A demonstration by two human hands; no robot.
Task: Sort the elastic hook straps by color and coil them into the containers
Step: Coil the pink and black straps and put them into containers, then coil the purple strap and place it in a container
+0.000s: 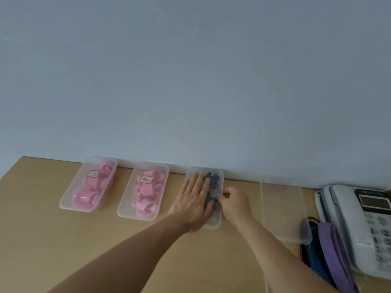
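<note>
Three clear plastic containers stand in a row by the wall. The left container [67, 203] and the middle container [124, 210] hold coiled pink straps and carry small labels. The third container [215, 223] holds dark blue-black straps [213, 179]. My left hand [193, 203] lies flat with straight fingers over the left part of this container, pressing on the straps. My right hand [233, 203] is at the container's right rim, its fingertips pinching a dark strap there.
A clear lid [281, 208] lies flat on the wooden table [63, 250] right of the third container. Blue and purple straps [332, 246] lie beside a white desk phone [364, 225] at the far right. A plain wall rises behind the table.
</note>
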